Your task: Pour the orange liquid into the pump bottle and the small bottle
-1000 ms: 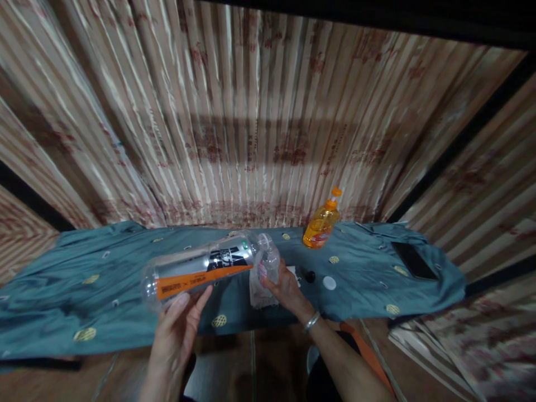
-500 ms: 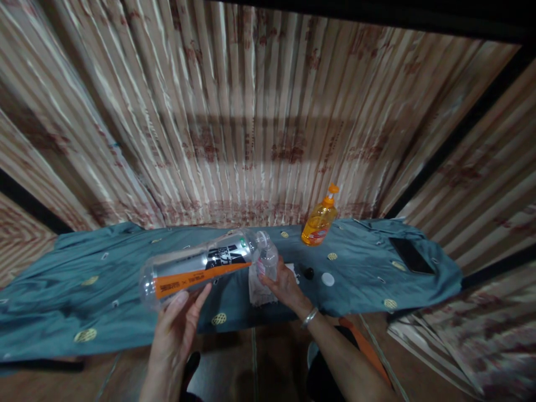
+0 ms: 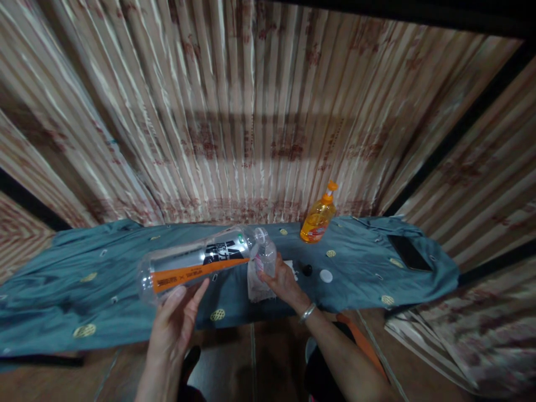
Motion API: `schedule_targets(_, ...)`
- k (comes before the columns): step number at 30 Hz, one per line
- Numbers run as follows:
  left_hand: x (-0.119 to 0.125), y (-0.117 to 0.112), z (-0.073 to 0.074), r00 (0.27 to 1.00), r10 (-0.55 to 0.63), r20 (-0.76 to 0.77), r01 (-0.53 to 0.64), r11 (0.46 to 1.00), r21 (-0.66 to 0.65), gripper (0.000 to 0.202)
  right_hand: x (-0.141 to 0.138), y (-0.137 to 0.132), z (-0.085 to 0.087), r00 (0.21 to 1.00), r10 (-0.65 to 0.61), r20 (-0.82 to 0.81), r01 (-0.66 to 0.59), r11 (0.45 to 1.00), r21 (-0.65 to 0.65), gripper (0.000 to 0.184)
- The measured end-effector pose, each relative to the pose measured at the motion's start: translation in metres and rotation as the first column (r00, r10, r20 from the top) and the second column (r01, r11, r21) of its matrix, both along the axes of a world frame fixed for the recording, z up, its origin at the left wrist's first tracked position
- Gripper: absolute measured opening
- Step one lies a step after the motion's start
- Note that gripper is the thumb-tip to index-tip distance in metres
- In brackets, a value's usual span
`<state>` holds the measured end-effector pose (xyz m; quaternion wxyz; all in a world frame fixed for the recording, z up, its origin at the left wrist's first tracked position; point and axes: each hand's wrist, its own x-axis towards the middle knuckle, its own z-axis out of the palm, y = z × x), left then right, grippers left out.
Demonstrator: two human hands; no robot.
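Note:
My left hand (image 3: 178, 312) supports a large clear plastic bottle (image 3: 195, 259) from below, its fingers partly hidden behind it. The bottle has a silver, black and orange label and is tipped nearly level, neck to the right. A small clear plastic bottle (image 3: 264, 258) stands roughly upright in my right hand (image 3: 282, 279), closed around its side. The big bottle's neck meets the small one near its top; whether the mouths touch I cannot make out. Under the small bottle lies a pale cloth (image 3: 257, 289). A black cap (image 3: 307, 270) and a white lid (image 3: 326, 276) lie right of my right hand.
An orange pump bottle (image 3: 318, 220) with yellow-orange liquid stands at the table's back. A dark flat phone-like slab (image 3: 408, 252) lies at the right. Teal patterned cloth (image 3: 117, 279) covers the narrow table; a pleated curtain (image 3: 251, 111) hangs close behind it.
Both hands and both bottles keep nearly the same pose. The whole view has shifted slightly, so everything on the table appears a little further left and up.

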<state>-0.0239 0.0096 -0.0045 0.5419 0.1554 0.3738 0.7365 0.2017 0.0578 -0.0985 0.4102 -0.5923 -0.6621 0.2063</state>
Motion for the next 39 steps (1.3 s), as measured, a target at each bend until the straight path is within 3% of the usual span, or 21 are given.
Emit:
schedule_targets(13,0.0032,0.0021,0.0006,1.000,-0.008,0.026,0.009,1.000,-0.018,0.034,0.0014,-0.0028,0.0103,1.000,0.003,0.006,-0.003,0.997,-0.082,0.052)
schedule_targets(39,0.0031,0.0003,0.0000,1.000,-0.026,-0.010,0.025,1.000,-0.018,0.027,0.0005,-0.0025,0.0068,1.000,0.010,-0.011,-0.010,0.999,-0.048,0.052)
